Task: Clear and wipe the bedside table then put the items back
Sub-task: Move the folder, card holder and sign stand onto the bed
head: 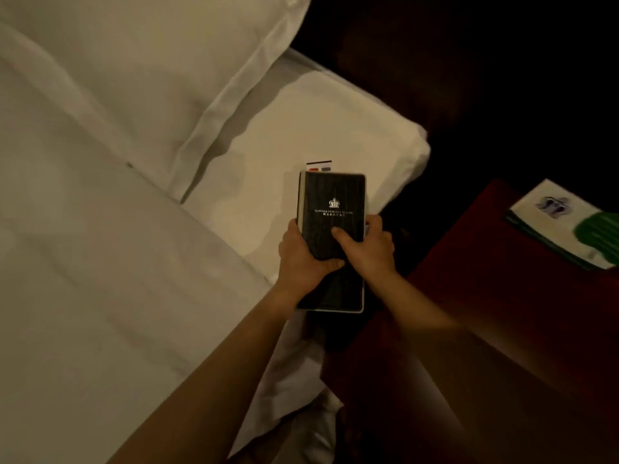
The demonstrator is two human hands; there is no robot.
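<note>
Head view, bedside area in dim light. Both hands grip one black hotel folder (335,202), whose cover bears a crown emblem and a line of hotel lettering. The left hand (303,259) wraps round its left edge with the thumb across the cover, and the right hand (365,252) wraps round its right edge with the thumb pressed on the cover. A pale edge under the folder's near end suggests that a second item is held beneath it. The folder is over the corner of the bed, above the white sheet (301,128) and just beside the dark red worktop (469,296), but not on the worktop. A small striped card (319,165) shows past the folder's far end; whether it lies on the sheet or belongs to the held stack cannot be told. A stack of white and green brochures (562,226) lies at the far right of the worktop. A pillow (150,78) and the duvet (100,262) fill the left of the view. Judged progress: the task is partly done at most, with one item off the worktop and one stack on it. This fits either clearing in hand or the start of putting back; the frame does not settle which. No wiping cloth is in view, so the state of the wiping step cannot be judged.
</note>
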